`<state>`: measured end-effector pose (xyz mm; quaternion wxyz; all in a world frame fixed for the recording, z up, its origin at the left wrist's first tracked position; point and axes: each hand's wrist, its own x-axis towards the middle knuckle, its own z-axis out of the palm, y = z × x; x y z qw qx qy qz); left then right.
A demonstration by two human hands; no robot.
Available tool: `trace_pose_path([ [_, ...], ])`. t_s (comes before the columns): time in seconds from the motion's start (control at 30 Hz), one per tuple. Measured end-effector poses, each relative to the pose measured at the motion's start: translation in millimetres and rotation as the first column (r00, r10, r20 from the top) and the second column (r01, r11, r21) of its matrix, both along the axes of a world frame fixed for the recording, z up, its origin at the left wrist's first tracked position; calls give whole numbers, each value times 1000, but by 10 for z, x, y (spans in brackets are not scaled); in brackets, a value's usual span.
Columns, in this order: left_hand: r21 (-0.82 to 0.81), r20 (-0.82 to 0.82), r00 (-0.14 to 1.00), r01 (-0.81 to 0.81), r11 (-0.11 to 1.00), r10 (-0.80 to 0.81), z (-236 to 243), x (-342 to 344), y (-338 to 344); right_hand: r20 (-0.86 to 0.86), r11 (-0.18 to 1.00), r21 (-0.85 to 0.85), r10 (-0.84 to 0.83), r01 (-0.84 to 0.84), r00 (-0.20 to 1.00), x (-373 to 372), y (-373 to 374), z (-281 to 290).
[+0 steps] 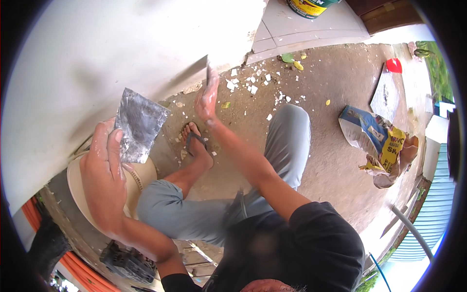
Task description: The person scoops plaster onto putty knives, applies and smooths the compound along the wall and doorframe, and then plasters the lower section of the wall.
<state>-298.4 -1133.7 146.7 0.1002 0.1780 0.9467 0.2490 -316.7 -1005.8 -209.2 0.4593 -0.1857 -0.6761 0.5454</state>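
Observation:
My left hand (104, 175), streaked with white paste, is closed on a flat, square grey plate (141, 127) smeared with white. Its thumb and fingers pinch the plate's lower left side. Reaching up toward the white wall (97, 44), my right hand (208, 100) grips a thin grey scraper blade (209, 73), seen almost edge-on. A dark shadow or smear lies on the wall beside that blade; whether the blade touches the wall I cannot tell. Behind my left hand stands a cream-coloured round bucket (146, 177), partly hidden.
White chips (253, 89) lie scattered on the concrete floor (335, 78). On the right are a crumpled paper sack (377, 141) and a grey board (386, 95). A green-and-yellow tub (311, 9) stands on the tiled step. A dark crate (127, 263) sits at lower left.

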Motion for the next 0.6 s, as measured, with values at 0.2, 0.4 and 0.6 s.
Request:
trace_pose_path([
  [0.2, -39, 51, 997, -60, 997, 62, 7, -38, -135, -71, 998, 42, -43, 46, 997, 137, 574, -246],
  [0.4, -88, 15, 991, -128, 988, 130, 46, 70, -242, 285, 971, 47, -240, 236, 928, -117, 798, -292],
  [0.6, -78, -25, 999, -50, 996, 48, -56, 91, -155, 61, 954, -14, -299, 300, 952, -532, 202, -461],
])
